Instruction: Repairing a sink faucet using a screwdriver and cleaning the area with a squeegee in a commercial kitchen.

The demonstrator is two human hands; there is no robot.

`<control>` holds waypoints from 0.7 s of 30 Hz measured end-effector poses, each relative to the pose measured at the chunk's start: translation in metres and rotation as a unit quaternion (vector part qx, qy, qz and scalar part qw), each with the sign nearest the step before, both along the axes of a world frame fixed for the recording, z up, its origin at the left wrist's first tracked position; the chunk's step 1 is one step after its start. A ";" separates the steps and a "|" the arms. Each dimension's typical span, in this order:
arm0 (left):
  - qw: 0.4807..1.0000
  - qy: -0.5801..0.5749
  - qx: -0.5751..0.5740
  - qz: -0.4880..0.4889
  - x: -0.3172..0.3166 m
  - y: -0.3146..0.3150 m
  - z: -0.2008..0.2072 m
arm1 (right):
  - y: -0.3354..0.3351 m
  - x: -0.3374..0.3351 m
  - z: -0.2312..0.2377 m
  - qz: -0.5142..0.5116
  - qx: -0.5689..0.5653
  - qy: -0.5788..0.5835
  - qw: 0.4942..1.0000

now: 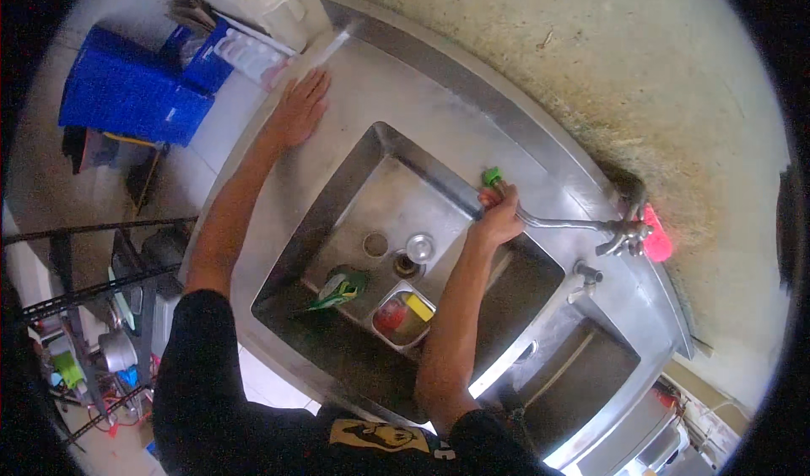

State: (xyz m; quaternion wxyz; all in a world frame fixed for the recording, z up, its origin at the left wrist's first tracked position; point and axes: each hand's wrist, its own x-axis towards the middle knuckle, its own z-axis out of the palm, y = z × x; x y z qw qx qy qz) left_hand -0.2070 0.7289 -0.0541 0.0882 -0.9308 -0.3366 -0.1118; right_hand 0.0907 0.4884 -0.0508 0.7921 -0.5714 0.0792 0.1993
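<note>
My left hand (301, 109) lies flat on the steel counter (359, 79), left of the sink, fingers stretched and holding nothing. At the far rim of the large basin (359, 181), my right hand (501, 216) is closed round the free end of the faucet spout (561, 223). A small green piece (492, 176) sticks out just beyond its fingers; whether it belongs to the spout I cannot tell. Down in the basin are a metal tray (405, 338) with a yellow sponge (419, 307) and a red scrubber (390, 316), a green packet (340, 290) and a round strainer (419, 247) beside the drain (407, 265).
A second basin (582, 375) adjoins on the right, with a tap (585, 275) between. Something pink (656, 235) hangs behind the faucet on the stained wall (675, 121). Blue bins (135, 88) stand at far left; a black rack (110, 282) with pots is nearer.
</note>
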 end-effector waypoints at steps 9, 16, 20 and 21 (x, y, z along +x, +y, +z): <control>0.970 0.013 -0.170 -0.174 0.042 -0.098 -0.007 | -0.016 0.008 -0.013 0.017 -0.031 -0.023 0.999; 0.984 -0.112 0.056 0.126 0.091 0.044 -0.026 | -0.019 0.001 -0.017 0.058 -0.072 -0.030 0.995; 0.999 0.001 0.026 0.027 0.051 0.077 -0.021 | -0.018 0.000 -0.019 0.056 -0.046 -0.015 0.997; 0.999 0.003 0.018 0.027 0.041 0.072 -0.016 | -0.018 0.005 -0.017 0.051 -0.035 -0.027 0.998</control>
